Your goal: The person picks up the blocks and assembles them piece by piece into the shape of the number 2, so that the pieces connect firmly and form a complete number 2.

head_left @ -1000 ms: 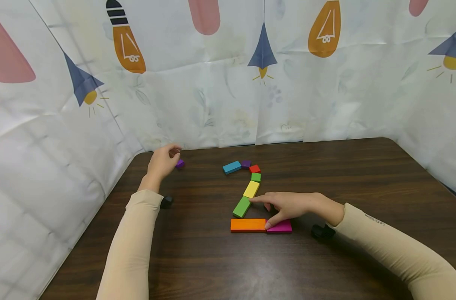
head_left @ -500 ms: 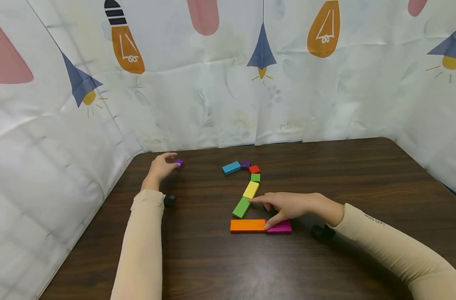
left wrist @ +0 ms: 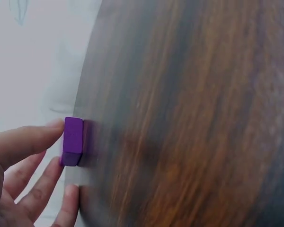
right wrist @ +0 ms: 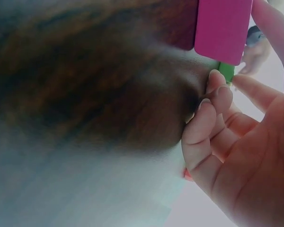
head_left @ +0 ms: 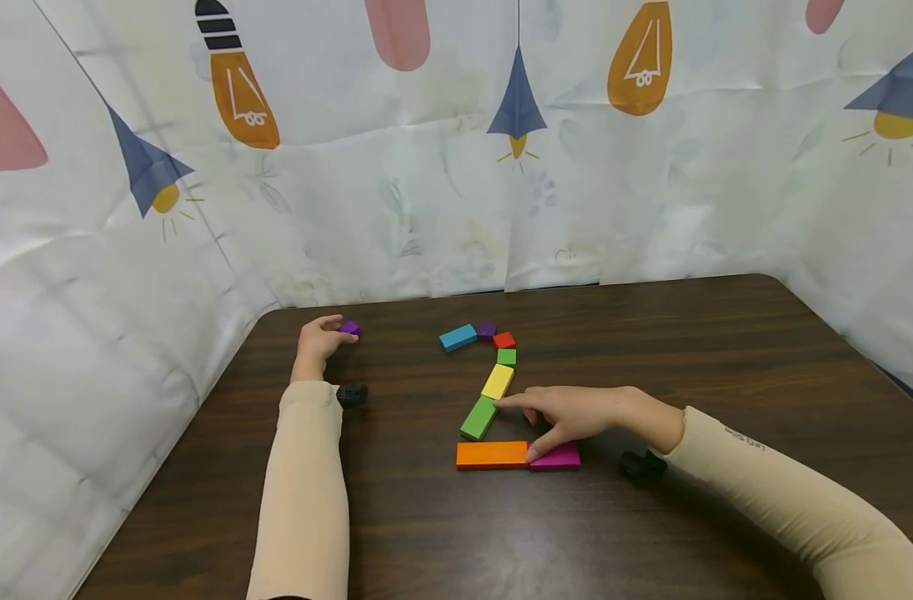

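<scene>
Lamp-print curtains [head_left: 456, 167] enclose one dark wooden desk [head_left: 726, 350]. Right hand [head_left: 576, 412], fingers extended, presses one magenta block [head_left: 557, 457] beside one orange block [head_left: 492, 454]; a slip could skew the seven-block chain. Left hand [head_left: 317, 340] pinches one loose small purple block [head_left: 350, 328] at far left; it could roll.

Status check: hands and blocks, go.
Left hand pinching small purple block, far-left. Right hand touching pink block and long green block. Nothing between.

- A makeshift indoor recording booth, not a lived-in room.
- A printed curtain [head_left: 441, 192] with bulb patterns walls in a dark wooden table [head_left: 726, 350] on three sides.
</scene>
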The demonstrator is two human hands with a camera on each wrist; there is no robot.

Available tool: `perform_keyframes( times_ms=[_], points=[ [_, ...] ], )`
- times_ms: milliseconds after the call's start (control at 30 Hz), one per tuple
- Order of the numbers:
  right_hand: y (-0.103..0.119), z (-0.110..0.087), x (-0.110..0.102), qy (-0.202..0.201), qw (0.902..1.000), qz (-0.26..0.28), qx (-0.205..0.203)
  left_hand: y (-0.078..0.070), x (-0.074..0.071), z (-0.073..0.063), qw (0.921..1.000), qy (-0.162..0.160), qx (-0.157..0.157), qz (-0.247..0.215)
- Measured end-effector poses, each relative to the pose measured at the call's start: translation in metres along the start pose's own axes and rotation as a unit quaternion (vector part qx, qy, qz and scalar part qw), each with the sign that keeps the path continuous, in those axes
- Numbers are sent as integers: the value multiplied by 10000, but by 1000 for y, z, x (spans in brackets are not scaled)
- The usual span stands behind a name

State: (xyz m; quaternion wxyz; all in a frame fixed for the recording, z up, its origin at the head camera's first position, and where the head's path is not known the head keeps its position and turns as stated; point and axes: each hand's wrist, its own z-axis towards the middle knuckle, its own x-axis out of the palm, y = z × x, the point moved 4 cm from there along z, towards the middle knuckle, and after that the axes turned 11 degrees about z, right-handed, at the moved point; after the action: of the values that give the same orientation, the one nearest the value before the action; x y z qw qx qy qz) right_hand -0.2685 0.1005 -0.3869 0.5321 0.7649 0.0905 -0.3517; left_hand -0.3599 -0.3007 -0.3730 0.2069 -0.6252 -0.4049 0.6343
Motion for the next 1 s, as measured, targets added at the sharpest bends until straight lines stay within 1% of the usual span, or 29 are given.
perform_keyframes(
  times_ms=[67,100,233,300,400,467,500,667,733,767,867,967,1000],
  points=[
    [9,-2,-1,13,9998,122,171,0,2,-1,9999,-110,-41,23],
    [11,-3,-1,10,9998,110,179,0,2,-1,9998,-178,-113,53],
    [3,-1,-1,-4,9999,-150,3,5,3,-1,9972,-490,-562,49],
    [2,-1,-1,-2,9998,-184,15,8,3,0,9947,-647,-799,-8],
    [3,0,-1,9,9998,-98,172,11,3,1,9923,-782,-958,-62],
    [7,-1,-1,17,9995,-5,322,11,4,2,9916,-814,-1003,-15],
    [5,0,-1,17,9996,-63,257,12,5,3,9914,-817,-1018,32],
    [5,0,-1,13,9997,-79,239,11,6,5,9902,-838,-1073,304],
    [6,0,-2,12,9996,-27,289,10,7,4,9901,-824,-1063,394],
    [3,1,-1,14,9998,-70,176,9,7,4,9902,-810,-1052,430],
    [3,1,-1,19,9998,-54,177,6,7,3,9908,-719,-1005,543],
    [5,1,-1,-9,9996,-54,291,3,6,1,9920,-637,-945,542],
    [-1,2,1,-29,9995,-96,290,2,6,1,9926,-615,-916,502]
  ],
)
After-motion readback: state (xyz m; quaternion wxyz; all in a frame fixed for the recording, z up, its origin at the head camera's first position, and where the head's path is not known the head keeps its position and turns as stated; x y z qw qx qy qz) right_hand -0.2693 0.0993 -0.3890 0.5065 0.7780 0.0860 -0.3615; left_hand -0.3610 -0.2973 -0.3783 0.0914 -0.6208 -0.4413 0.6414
